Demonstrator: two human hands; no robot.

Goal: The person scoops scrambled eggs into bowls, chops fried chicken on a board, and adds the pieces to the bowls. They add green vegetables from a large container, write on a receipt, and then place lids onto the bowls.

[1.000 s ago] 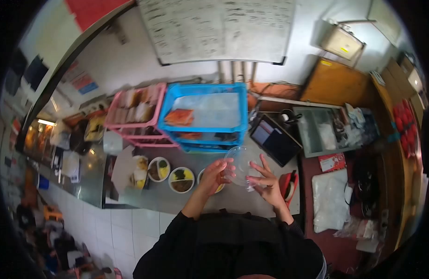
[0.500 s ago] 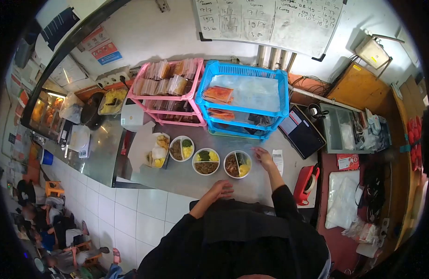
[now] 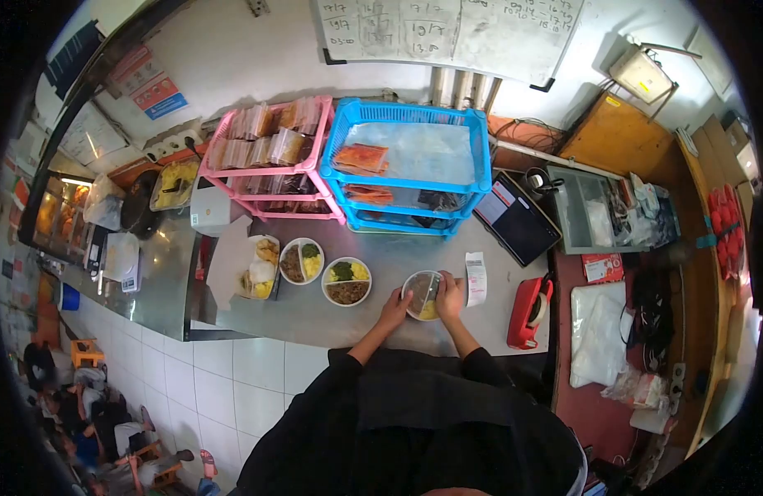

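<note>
Food bowl (image 3: 423,294), untouched a moment ago, is now grasped by our left hand (image 3: 394,310) and right hand (image 3: 450,296) on the tabletop (image 3: 365,324).

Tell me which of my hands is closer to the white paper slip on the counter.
Right. The right hand holds the bowl at its right edge, just beside the paper slip; the left hand holds the opposite edge, farther away.
</note>
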